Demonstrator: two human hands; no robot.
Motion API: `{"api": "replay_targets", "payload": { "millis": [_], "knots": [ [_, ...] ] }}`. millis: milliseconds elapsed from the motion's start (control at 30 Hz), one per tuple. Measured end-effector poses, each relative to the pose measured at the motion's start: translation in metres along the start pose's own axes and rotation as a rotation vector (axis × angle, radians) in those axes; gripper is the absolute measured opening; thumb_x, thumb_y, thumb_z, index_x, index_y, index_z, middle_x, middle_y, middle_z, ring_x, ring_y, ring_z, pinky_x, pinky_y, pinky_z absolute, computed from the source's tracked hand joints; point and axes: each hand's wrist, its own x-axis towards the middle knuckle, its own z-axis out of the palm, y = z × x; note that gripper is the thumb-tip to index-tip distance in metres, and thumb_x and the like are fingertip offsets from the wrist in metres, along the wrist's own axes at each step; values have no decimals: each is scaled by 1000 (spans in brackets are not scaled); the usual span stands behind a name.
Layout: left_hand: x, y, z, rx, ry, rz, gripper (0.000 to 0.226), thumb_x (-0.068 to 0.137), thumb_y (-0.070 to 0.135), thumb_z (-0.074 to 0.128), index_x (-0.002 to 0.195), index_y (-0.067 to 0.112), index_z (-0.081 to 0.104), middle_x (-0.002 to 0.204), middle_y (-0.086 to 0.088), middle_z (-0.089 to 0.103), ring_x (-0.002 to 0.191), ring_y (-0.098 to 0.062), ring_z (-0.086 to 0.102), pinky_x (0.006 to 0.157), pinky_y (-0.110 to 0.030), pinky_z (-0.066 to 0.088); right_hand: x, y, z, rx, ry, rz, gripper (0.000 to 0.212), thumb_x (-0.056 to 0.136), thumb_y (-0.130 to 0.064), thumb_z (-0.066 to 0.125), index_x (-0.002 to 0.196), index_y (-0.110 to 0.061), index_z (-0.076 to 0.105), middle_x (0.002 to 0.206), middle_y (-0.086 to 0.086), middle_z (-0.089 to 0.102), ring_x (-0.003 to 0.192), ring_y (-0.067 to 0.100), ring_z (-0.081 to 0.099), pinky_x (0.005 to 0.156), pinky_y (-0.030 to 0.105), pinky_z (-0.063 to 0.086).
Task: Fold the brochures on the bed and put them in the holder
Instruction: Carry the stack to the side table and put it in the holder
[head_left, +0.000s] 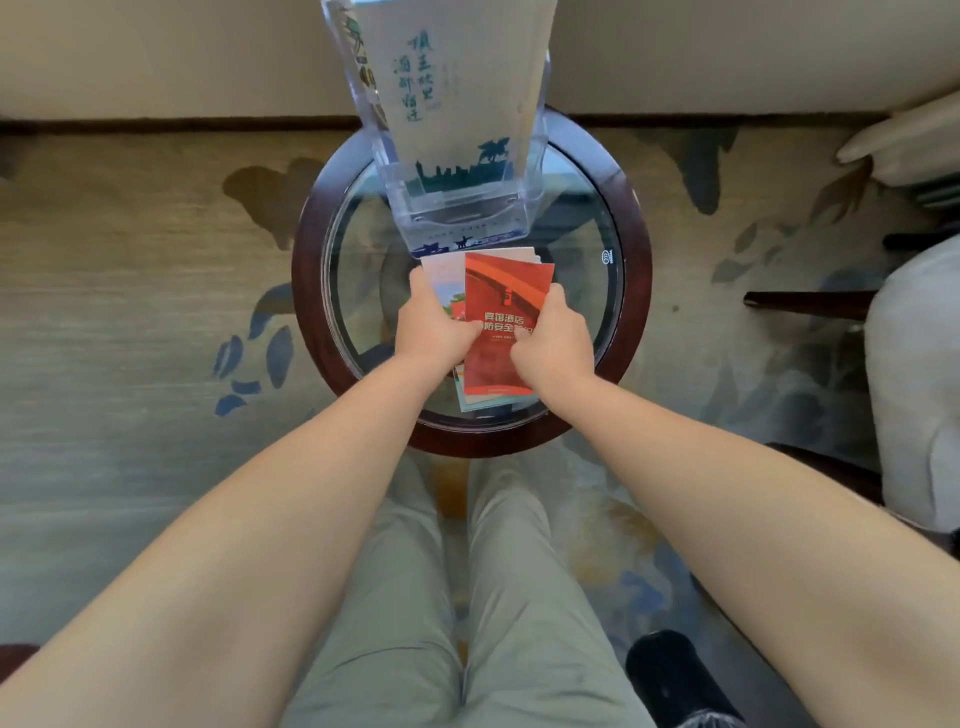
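Observation:
A stack of folded brochures (506, 296), with a red one on top, is held over the round glass table (311, 291). My left hand (434, 327) grips the stack's left edge and my right hand (553, 343) grips its right edge. Both thumbs press on the red cover. Just beyond the stack stands a clear plastic brochure holder (467, 208). Inside the holder is a tall pale brochure (447, 88) with dark blue writing. The lower brochures in the stack show only at their edges.
The table has a dark wooden rim and stands on a patterned carpet (156, 312). A pale chair (914, 374) with dark wooden arms is at the right. A bed or sofa edge runs along the top. My legs are below the table.

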Motion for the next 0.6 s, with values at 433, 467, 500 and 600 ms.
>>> {"api": "replay_targets", "payload": {
  "millis": [433, 467, 500, 600],
  "knots": [
    [-23, 53, -45, 728, 82, 515, 16, 95, 21, 66, 110, 26, 66, 105, 0, 60, 101, -28, 63, 74, -43, 52, -27, -38, -39, -62, 182, -298, 58, 95, -10, 60, 146, -27, 36, 124, 4, 63, 106, 27, 63, 87, 45, 55],
    [-26, 52, -44, 754, 95, 535, 23, 94, 14, 64, 114, 25, 65, 108, -1, 60, 103, -29, 62, 71, -41, 49, -26, -39, -43, -174, 198, -407, 66, 94, -8, 63, 151, -26, 34, 126, 6, 61, 106, 26, 62, 86, 44, 55],
    [-30, 52, -43, 772, 107, 556, 29, 93, 9, 61, 117, 24, 64, 110, -2, 60, 104, -31, 61, 68, -40, 45, -24, -40, -46, -323, 201, -520, 68, 92, -8, 65, 152, -24, 37, 127, 7, 60, 106, 27, 60, 87, 43, 53],
    [-40, 56, -47, 833, 120, 584, 32, 92, 7, 58, 120, 22, 61, 114, -4, 58, 106, -32, 60, 66, -40, 39, -26, -50, -56, -673, 142, -683, 45, 94, -10, 60, 138, -14, 51, 124, 8, 62, 108, 32, 61, 87, 42, 46]
  ]
}}
